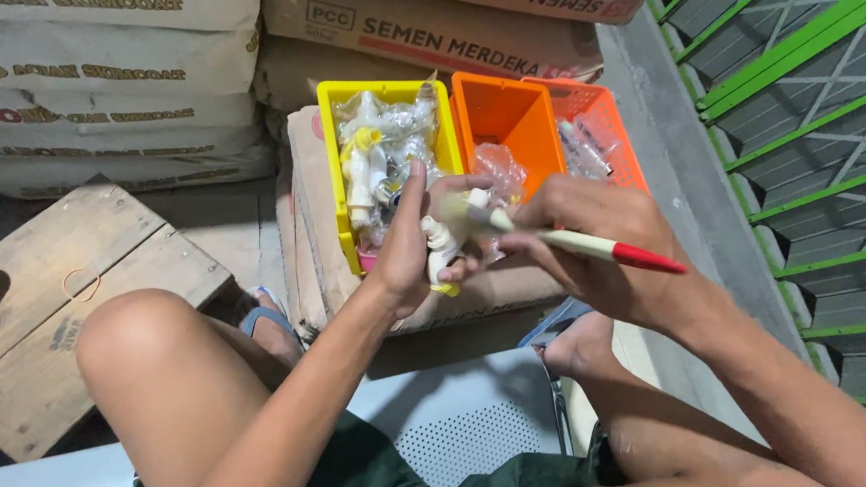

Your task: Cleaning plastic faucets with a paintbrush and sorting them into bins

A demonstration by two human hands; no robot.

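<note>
From the head camera, looking down, the left hand (415, 237) is wrapped around a small white plastic tap (443, 241), holding it upright with the thumb raised and the fingers curled behind it. The right hand (593, 239) is closed around a pen (594, 248) with a pale barrel and a red end; the pen lies slanted, its pale end right at the tap and its red end pointing away to the right. Both hands meet just in front of a yellow bin (333, 169) filled with more white taps in clear bags (382, 151). Touching it on the right stands an orange bin (511, 118), and beside that an orange basket (611, 127) with a few clear bags inside. A crumpled clear bag (501, 169) sits between the hands and the orange bin. The bins rest on a brown paper sack (308, 241), with more sacks (103, 83) stacked behind. A wooden pallet (46, 297) lies to the left, near the person's bare knee (148, 341). Green metal railing (805, 100) runs along the right.
</note>
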